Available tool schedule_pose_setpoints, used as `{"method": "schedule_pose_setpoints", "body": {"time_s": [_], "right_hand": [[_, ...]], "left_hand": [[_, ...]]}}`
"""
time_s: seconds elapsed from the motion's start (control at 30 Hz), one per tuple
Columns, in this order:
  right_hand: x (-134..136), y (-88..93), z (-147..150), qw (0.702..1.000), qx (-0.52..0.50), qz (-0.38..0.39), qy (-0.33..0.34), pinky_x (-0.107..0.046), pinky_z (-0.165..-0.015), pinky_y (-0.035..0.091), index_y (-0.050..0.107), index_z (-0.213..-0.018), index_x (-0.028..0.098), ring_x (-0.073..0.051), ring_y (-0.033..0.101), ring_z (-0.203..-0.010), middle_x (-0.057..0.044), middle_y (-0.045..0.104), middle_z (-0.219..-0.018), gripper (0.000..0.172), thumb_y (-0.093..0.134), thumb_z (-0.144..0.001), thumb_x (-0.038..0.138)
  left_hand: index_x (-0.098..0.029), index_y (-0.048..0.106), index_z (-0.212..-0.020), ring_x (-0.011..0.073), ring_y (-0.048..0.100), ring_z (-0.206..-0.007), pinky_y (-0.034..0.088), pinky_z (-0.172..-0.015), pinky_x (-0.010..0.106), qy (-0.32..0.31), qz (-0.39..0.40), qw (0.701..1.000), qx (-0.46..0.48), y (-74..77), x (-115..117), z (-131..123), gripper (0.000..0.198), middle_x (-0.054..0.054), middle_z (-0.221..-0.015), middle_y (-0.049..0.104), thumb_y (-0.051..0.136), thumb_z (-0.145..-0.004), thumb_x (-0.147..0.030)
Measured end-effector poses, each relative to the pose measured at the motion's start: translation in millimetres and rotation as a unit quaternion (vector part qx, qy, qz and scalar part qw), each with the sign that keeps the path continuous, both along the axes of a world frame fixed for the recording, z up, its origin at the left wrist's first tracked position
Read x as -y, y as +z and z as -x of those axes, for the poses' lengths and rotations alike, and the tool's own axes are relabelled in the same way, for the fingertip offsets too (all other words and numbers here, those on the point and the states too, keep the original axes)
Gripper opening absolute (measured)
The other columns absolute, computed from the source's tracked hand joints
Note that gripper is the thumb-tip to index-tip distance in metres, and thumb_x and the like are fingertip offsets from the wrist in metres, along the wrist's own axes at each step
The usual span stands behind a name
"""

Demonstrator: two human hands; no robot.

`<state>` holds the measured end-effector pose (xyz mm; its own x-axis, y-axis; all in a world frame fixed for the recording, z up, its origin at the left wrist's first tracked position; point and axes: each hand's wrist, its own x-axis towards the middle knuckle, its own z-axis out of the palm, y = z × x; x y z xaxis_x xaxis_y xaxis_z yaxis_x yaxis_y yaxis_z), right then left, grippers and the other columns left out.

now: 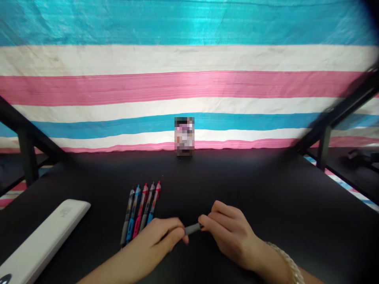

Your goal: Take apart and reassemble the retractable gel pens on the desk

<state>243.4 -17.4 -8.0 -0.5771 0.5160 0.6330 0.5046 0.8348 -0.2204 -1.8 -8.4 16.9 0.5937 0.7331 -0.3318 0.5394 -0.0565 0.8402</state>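
Over the front middle of the black table, my left hand (164, 237) is closed around one end of a grey pen (192, 229). My right hand (232, 232) pinches the other end between thumb and fingers. Only a short grey stretch of the barrel shows between the two hands; both ends are hidden by fingers. Just beyond my left wrist, several click pens (141, 211) lie side by side in a row, with grey, blue and pink grips. My left hand and forearm cover the lower ends of some of them.
A long white device (44, 240) lies at the left of the black table (251, 185). A small blurred-out object (184, 138) stands at the back edge. Black metal frame bars (340, 110) rise on both sides, before a striped sheet (189, 85).
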Motion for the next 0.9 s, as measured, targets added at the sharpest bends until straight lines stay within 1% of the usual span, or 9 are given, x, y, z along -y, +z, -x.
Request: {"method": "schedule_pose_setpoints", "body": {"time_s": [0.07,0.17,0.23,0.37,0.43,0.57,0.67,0.77,0.9], "right_hand": [[-4,-0.2,-4,0.998,-0.037,0.035,-0.025,-0.030,-0.057,0.040,0.064,-0.103,0.012,-0.018,0.044,-0.066,-0.005,0.060,-0.069,0.015,0.053,-0.097,0.004],[-9,3.4,-7,0.982,-0.086,0.149,-0.076,-0.028,-0.060,0.044,0.065,-0.105,0.015,-0.018,0.052,-0.069,-0.005,0.062,-0.077,0.013,0.054,-0.098,0.011],[-11,7.8,-7,0.963,-0.094,0.235,-0.089,-0.027,-0.061,0.045,0.065,-0.100,0.017,-0.017,0.056,-0.069,-0.004,0.061,-0.077,0.009,0.056,-0.099,0.018],[-10,12.4,-5,0.936,-0.080,0.333,-0.079,-0.027,-0.063,0.044,0.064,-0.081,0.018,-0.016,0.057,-0.068,-0.002,0.060,-0.074,0.024,0.051,-0.101,0.022],[-10,11.3,-4,0.934,-0.093,0.334,-0.087,-0.027,-0.063,0.044,0.066,-0.084,0.018,-0.016,0.057,-0.068,-0.002,0.062,-0.075,0.020,0.052,-0.098,0.019],[-9,9.9,-4,0.918,-0.128,0.360,-0.110,-0.026,-0.058,0.041,0.071,-0.099,0.019,-0.014,0.053,-0.061,-0.001,0.062,-0.075,0.013,0.063,-0.090,0.024],[-9,12.3,-5,0.887,-0.134,0.429,-0.107,-0.025,-0.055,0.037,0.070,-0.085,0.018,-0.013,0.049,-0.057,0.001,0.059,-0.067,0.023,0.058,-0.095,0.035],[-11,14.3,-5,0.870,-0.143,0.459,-0.106,-0.026,-0.055,0.036,0.062,-0.069,0.018,-0.013,0.049,-0.058,0.001,0.057,-0.063,0.037,0.049,-0.100,0.034],[-13,14.0,-4,0.854,-0.173,0.481,-0.097,-0.024,-0.059,0.038,0.064,-0.088,0.019,-0.014,0.058,-0.070,0.001,0.064,-0.076,0.009,0.064,-0.091,0.027]], "left_hand": [[-0.023,0.065,-0.103,0.0140,0.054,-0.066,0.040,-0.060,0.023,0.042,-0.111,0.993,0.004,-3.3,-3,2,0.017,-0.005,-0.074,0.056,0.054,-0.097,-0.033],[-0.025,0.062,-0.107,0.0155,0.067,-0.083,0.047,-0.076,0.023,0.085,-0.293,0.952,0.035,-9.1,-9,8,0.014,-0.001,-0.093,0.069,0.057,-0.095,-0.020],[-0.026,0.062,-0.109,0.0147,0.070,-0.087,0.049,-0.081,0.021,0.080,-0.384,0.918,0.052,-12.1,-11,11,0.016,-0.001,-0.098,0.073,0.056,-0.097,-0.016],[-0.022,0.063,-0.112,0.0156,0.073,-0.083,0.052,-0.080,0.021,0.045,-0.492,0.868,0.052,-16.8,-11,12,0.019,0.003,-0.096,0.075,0.057,-0.097,-0.012],[-0.021,0.064,-0.112,0.0166,0.073,-0.080,0.053,-0.077,0.023,0.036,-0.507,0.860,0.039,-19.6,-10,11,0.017,0.004,-0.095,0.076,0.057,-0.098,-0.013],[-0.022,0.064,-0.111,0.0169,0.074,-0.081,0.054,-0.077,0.024,0.050,-0.488,0.871,0.038,-24.3,-9,11,0.016,0.003,-0.094,0.076,0.053,-0.100,-0.017],[-0.023,0.064,-0.111,0.0165,0.074,-0.083,0.054,-0.079,0.024,0.055,-0.473,0.878,0.045,-24.8,-8,11,0.016,0.003,-0.095,0.076,0.054,-0.100,-0.017],[-0.023,0.066,-0.110,0.0152,0.073,-0.083,0.054,-0.079,0.022,0.058,-0.445,0.892,0.052,-23.1,-8,11,0.017,0.002,-0.095,0.076,0.055,-0.099,-0.016],[-0.025,0.069,-0.106,0.0142,0.074,-0.081,0.055,-0.076,0.020,0.088,-0.424,0.898,0.074,-21.0,-9,10,0.016,-0.001,-0.093,0.078,0.061,-0.096,-0.016]]}}
